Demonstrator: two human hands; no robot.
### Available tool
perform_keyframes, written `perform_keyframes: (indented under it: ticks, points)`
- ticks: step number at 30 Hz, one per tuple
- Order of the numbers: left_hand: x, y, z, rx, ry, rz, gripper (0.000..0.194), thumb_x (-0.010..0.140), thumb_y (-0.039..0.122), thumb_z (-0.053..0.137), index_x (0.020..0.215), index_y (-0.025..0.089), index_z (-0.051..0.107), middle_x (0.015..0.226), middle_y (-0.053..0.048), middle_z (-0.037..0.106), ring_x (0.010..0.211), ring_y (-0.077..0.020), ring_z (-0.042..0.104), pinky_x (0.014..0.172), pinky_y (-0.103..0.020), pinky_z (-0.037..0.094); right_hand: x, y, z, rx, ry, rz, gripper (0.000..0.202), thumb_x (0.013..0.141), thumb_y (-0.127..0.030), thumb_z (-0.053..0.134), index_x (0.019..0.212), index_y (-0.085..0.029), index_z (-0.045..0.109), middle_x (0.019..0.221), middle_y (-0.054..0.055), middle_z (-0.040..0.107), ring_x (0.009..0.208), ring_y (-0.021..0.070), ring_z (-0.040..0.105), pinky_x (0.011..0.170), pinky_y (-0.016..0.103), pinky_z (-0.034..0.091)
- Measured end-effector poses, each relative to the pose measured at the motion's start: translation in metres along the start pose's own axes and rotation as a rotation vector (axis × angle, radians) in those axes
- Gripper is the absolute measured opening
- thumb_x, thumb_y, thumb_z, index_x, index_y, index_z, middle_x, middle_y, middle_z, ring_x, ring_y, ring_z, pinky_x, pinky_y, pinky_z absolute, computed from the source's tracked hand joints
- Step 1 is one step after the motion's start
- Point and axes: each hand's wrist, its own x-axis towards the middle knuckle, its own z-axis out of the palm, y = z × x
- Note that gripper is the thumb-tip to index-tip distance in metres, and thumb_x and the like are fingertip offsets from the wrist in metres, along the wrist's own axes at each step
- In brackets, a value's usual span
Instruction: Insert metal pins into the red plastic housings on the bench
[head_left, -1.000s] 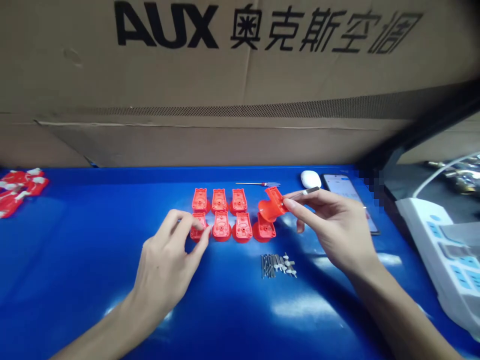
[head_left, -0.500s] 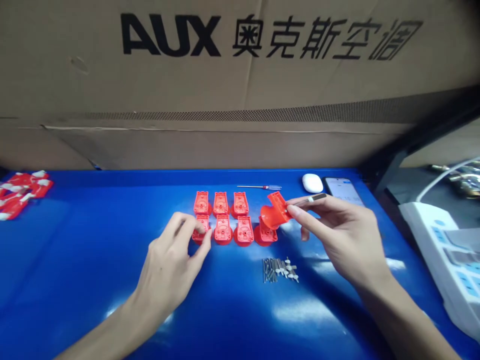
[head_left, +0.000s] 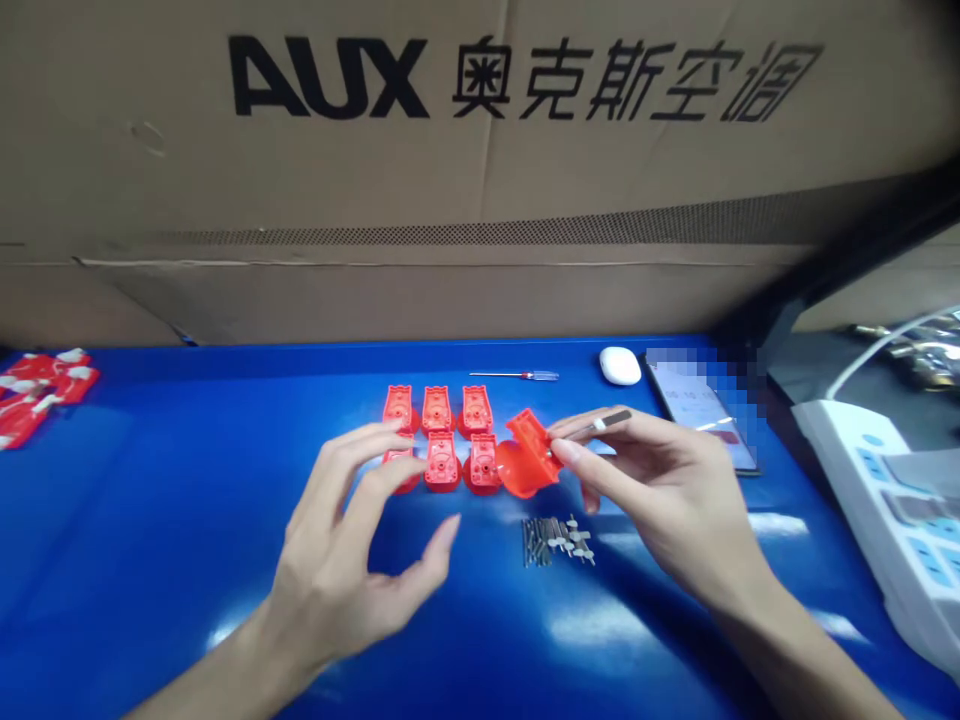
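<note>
Rounded white object (head_left: 620,366) beside a phone (head_left: 694,398) (face up), power strip (head_left: 851,470), cardboard (head_left: 360,180) behind

Red on the part (head_left: 531,456) in the right hand (head_left: 679,485) and housings (head_left: 441,460) by the left hand (head_left: 341,560) — blue on the tabletop (head_left: 225,480) beneath both, black lettering (head_left: 556,80) on brown cardboard (head_left: 435,170) beyond — white on the case (head_left: 620,366) past the right

Workshop, by look: blue worktop (head_left: 202,500), screwdriver (head_left: 529,376), small metal parts (head_left: 554,532), rows of red plastic pieces (head_left: 442,464).

Right hand (head_left: 664,480) holds a tilted red housing (head_left: 528,466); spread left hand (head_left: 341,565) hovers near other housings (head_left: 442,465)
</note>
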Motion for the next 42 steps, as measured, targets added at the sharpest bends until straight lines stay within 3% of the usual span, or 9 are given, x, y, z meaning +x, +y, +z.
perform_keyframes:
  ticks: [3,5,8,11,13,19,25,36,42]
  points:
    - [-0.006,0.009,0.0,-0.157,-0.055,0.1,0.072,0.086,0.023,0.089,0.151,0.015,0.059,0.144,-0.019,0.068,0.137,-0.0364,0.067,0.113,-0.053,0.063,-0.016,-0.003,0.016,0.004,-0.07,-0.023,0.013,0.096,-0.041,0.086,0.099,-0.029,0.086,0.104,0.006,0.083,0.081,0.0201,0.075,0.058,0.028,0.061]
    - [-0.011,0.013,0.003,-0.184,-0.093,0.12,0.078,0.088,0.027,0.09,0.157,0.012,0.055,0.148,-0.021,0.067,0.139,-0.035,0.067,0.112,-0.048,0.065,-0.026,-0.001,0.027,0.011,-0.139,-0.079,0.008,0.097,-0.035,0.084,0.103,-0.032,0.086,0.106,0.005,0.083,0.088,0.0218,0.077,0.069,0.033,0.064]
    - [-0.017,0.017,0.007,-0.188,-0.082,0.096,0.066,0.094,0.026,0.087,0.152,0.012,0.059,0.139,-0.018,0.073,0.131,-0.0287,0.073,0.108,-0.037,0.067,-0.037,0.005,0.038,0.032,-0.234,-0.148,0.013,0.096,-0.029,0.085,0.108,-0.035,0.085,0.104,0.003,0.083,0.091,0.0223,0.077,0.077,0.036,0.063]
    - [-0.017,0.016,0.007,-0.213,-0.066,0.084,0.05,0.1,0.022,0.081,0.146,0.015,0.064,0.131,-0.014,0.077,0.121,-0.0236,0.077,0.104,-0.031,0.068,-0.04,0.009,0.04,0.045,-0.298,-0.182,0.011,0.097,-0.028,0.084,0.107,-0.033,0.083,0.1,0.002,0.082,0.088,0.0206,0.076,0.074,0.034,0.061]
    - [-0.016,0.014,0.007,-0.218,-0.075,0.088,0.048,0.102,0.023,0.079,0.147,0.017,0.064,0.131,-0.014,0.077,0.119,-0.0235,0.079,0.101,-0.031,0.07,-0.039,0.01,0.037,0.018,-0.32,-0.175,0.013,0.098,-0.029,0.084,0.109,-0.033,0.083,0.101,0.001,0.081,0.087,0.0194,0.074,0.072,0.033,0.059]
    - [-0.014,0.009,0.008,-0.192,-0.087,0.011,0.043,0.101,0.02,0.08,0.143,0.02,0.068,0.133,-0.012,0.075,0.119,-0.0221,0.078,0.099,-0.031,0.069,-0.029,0.007,0.015,-0.023,-0.384,-0.13,0.042,0.094,-0.027,0.089,0.132,-0.039,0.076,0.108,-0.002,0.08,0.079,0.0142,0.067,0.069,0.029,0.057]
    - [-0.014,0.008,0.012,-0.162,-0.094,0.018,0.042,0.098,0.017,0.084,0.138,0.019,0.071,0.134,-0.012,0.073,0.12,-0.02,0.075,0.1,-0.03,0.068,-0.02,0.006,0.001,-0.097,-0.307,-0.217,0.017,0.099,-0.022,0.082,0.109,-0.035,0.084,0.099,0.001,0.079,0.084,0.0185,0.07,0.076,0.035,0.056]
    - [-0.017,0.006,0.015,-0.132,-0.097,0.016,0.036,0.097,0.017,0.085,0.131,0.021,0.075,0.134,-0.011,0.072,0.115,-0.0211,0.076,0.099,-0.033,0.069,-0.012,-0.002,-0.01,-0.127,-0.228,-0.171,0.007,0.097,-0.03,0.085,0.101,-0.035,0.087,0.097,0.002,0.082,0.084,0.0214,0.074,0.077,0.036,0.059]
    - [-0.018,0.005,0.014,-0.129,-0.099,0.04,0.039,0.094,0.014,0.087,0.13,0.02,0.075,0.135,-0.011,0.072,0.115,-0.02,0.076,0.101,-0.033,0.067,0.002,-0.006,-0.038,-0.253,-0.44,-0.072,0.009,0.098,-0.038,0.084,0.103,-0.034,0.09,0.099,0.003,0.084,0.087,0.0201,0.077,0.075,0.031,0.06]
